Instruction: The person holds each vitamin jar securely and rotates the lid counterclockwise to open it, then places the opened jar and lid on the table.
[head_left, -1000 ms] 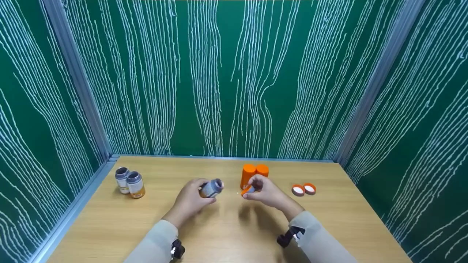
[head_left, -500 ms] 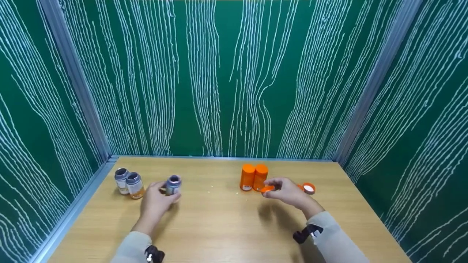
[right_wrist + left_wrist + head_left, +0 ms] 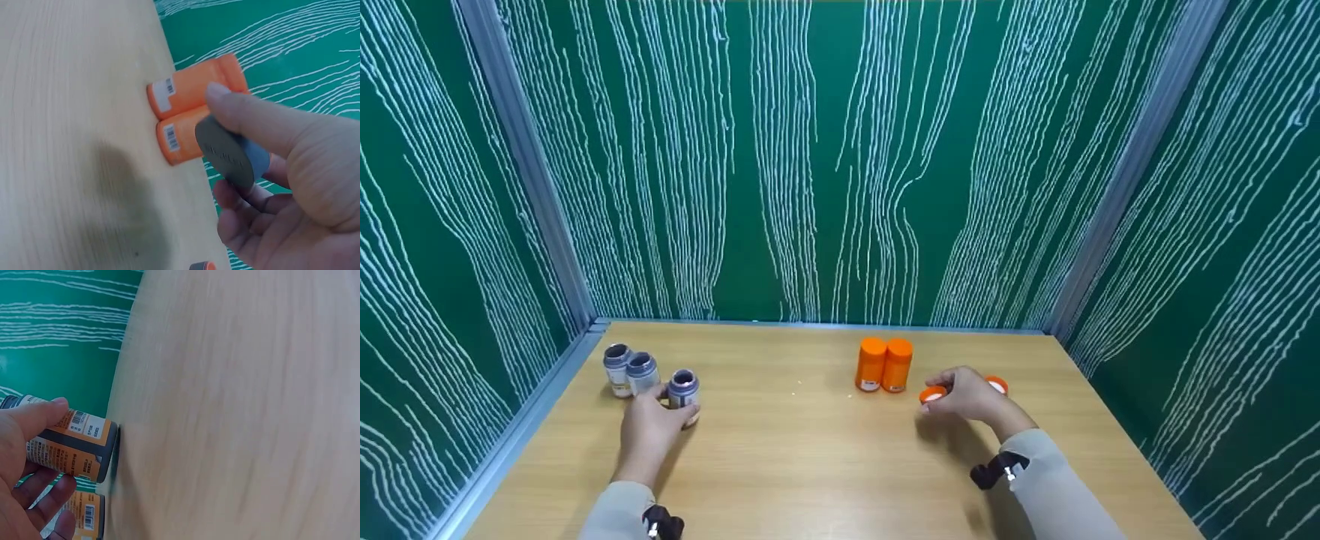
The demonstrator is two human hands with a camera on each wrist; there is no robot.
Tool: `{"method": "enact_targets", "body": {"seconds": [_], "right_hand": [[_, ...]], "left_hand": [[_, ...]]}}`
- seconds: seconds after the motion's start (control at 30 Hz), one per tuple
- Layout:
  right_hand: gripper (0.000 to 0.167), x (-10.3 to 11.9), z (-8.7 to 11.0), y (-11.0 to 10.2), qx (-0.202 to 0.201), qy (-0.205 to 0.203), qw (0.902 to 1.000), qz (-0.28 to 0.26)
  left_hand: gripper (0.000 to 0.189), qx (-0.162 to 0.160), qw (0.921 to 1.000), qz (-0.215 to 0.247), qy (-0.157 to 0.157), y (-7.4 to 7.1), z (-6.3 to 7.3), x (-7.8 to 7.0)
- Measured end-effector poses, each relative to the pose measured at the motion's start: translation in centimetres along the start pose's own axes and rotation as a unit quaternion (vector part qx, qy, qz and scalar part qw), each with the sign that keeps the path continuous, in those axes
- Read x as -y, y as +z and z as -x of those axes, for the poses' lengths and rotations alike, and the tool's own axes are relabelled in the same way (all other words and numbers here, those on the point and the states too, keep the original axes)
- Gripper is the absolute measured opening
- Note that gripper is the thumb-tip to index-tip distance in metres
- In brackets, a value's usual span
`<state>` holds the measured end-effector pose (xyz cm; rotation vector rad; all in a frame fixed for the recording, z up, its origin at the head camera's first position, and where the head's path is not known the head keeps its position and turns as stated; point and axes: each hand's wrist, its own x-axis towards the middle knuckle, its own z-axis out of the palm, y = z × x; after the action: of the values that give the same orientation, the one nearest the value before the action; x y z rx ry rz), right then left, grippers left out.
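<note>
My left hand [image 3: 649, 431] grips an uncapped grey bottle [image 3: 684, 397] upright at the left, its dark mouth facing up. Its orange and dark label [image 3: 70, 458] shows in the left wrist view; the base is at or just above the tabletop, I cannot tell which. Two more uncapped bottles, one farther left [image 3: 617, 371] and one nearer [image 3: 641, 369], stand just behind it. With thumb and fingers my right hand [image 3: 971, 397] pinches a bottle cap [image 3: 933, 395], orange and white inside. The cap's dark grey top [image 3: 225, 154] faces the right wrist camera.
Two orange bottles, a left one [image 3: 871, 366] and a right one [image 3: 897, 366], stand side by side left of my right hand. Another cap [image 3: 997, 384] lies behind that hand. Tiny white specks [image 3: 850, 396] dot the wooden table [image 3: 810, 465]. Green walls [image 3: 825, 225] enclose it.
My left hand has carried the grey bottle from the middle leftward and turned it from tilted to upright, beside the other two. The right hand has moved right with the cap.
</note>
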<state>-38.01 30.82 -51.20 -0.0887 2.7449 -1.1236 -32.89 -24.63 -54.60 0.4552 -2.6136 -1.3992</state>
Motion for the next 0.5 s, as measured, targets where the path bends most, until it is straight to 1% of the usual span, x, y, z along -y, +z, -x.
{"method": "enact_targets", "body": {"seconds": [0.07, 0.13, 0.27, 0.43, 0.5], "right_hand": [[0.063, -0.2, -0.4, 0.3, -0.012, 0.012, 0.9999, 0.002], [0.063, -0.5, -1.0, 0.7, -0.021, 0.014, 0.9997, 0.003], [0.063, -0.9, -2.0, 1.4, -0.037, 0.024, 0.9990, 0.004], [0.062, -1.5, -3.1, 1.8, -0.049, 0.024, 0.9975, 0.045], [0.062, -1.8, -3.4, 1.7, -0.056, 0.016, 0.9959, 0.070]], "left_hand": [[0.082, 0.000, 1.0000, -0.001, -0.003, 0.0, -0.1, 0.2], [0.080, -0.003, 1.0000, -0.005, -0.005, -0.1, -0.2, 0.3], [0.073, -0.020, 0.9997, -0.015, -0.006, -0.2, -0.4, 0.3], [0.074, -0.030, 0.9989, -0.030, -0.021, -0.5, -0.5, 0.0], [0.074, -0.034, 0.9985, -0.035, -0.025, -0.7, -0.6, -0.2]]}}
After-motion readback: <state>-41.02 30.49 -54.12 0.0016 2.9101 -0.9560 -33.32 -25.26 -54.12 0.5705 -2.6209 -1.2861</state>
